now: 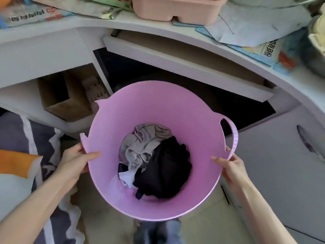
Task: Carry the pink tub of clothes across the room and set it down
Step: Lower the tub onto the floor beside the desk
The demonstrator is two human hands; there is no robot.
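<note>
Only the head cam here, looking straight down into the pink tub (175, 110), which is held up in front of a white desk (52, 48), roughly under its pulled-out drawer (175, 67).

Left hand (75, 161) is clamped on the tub's rim on that side: thumb hooked over the inside of the wall, the other fingers wrapped round the outside, so you only see the knuckles and the thumb. It's gripping just below the little notched tab where a handle would sit. Right hand (232, 166) is doing the same on the opposite rim, thumb lying along the inner edge and the rest curled under and out of sight, right next to the looped handle (232, 136) but not through it. Both hands are closed tight on the tub, both forearms bare.

Inside, the clothes (154, 162) are a small heap at the bottom: a grey crumpled piece at the far side, a big black one nearer, a bit of white and something dark blue poking out underneath. Can't tell what any of the garments actually are.

The tub blocks most of the floor below it, so whether it's resting on anything isn't visible. A bit of jeans (158, 231) shows under the near rim. On the left there's a striped blanket (26, 134), cut off by the frame edge. The desktop has a pink tray (175, 9) and some printed papers, all sliced by the top edge and pretty blurry. A metal bowl (314, 55) on the right is half out of frame.
</note>
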